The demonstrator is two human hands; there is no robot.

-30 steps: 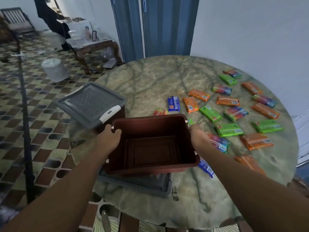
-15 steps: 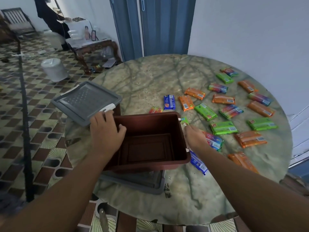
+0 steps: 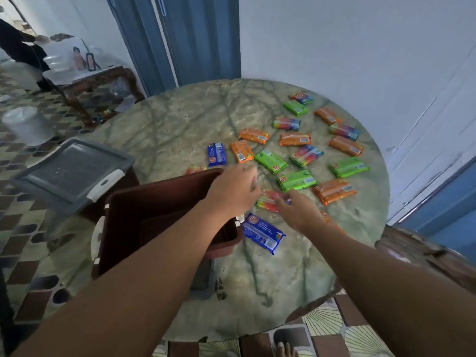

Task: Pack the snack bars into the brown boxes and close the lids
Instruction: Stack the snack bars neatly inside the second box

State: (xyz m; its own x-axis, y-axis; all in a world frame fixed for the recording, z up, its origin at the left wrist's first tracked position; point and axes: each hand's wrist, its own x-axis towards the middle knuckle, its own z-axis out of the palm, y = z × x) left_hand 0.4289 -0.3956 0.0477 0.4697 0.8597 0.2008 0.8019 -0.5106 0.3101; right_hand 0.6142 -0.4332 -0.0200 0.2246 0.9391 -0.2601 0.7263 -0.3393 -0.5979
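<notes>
The round marble table [image 3: 195, 119] carries everything I need. Nearest me on it sits the open brown box [image 3: 154, 202], empty as far as I can see past my arm, with what looks like a grey lid under its near end. A second brown box stands behind it to my left, already topped by a grey lid [image 3: 72, 171]. So I count two boxes.

The snack bars are spread flat to the right of the open box, none packed yet. I count six orange, four green, four rainbow-striped and two blue in plain view, and a red-and-yellow wrapper edge peeking over the far rim of the box that may be one more.

My left hand [image 3: 233, 190] reaches across the far right corner of the open box, fingers loosely curled and blurred; I cannot tell whether they hold anything. My right hand [image 3: 298, 211] is just beside it, fingers extended down onto the rainbow bar [image 3: 268, 200], touching it but not yet closed round it.

What worries me: both hands crowd the same bar, so they may knock each other or shove it aside. My left forearm lies over the box rim, and a careless pull could drag the box towards the table edge. The blue bar [image 3: 262, 233] below my right wrist could be swept off too.
</notes>
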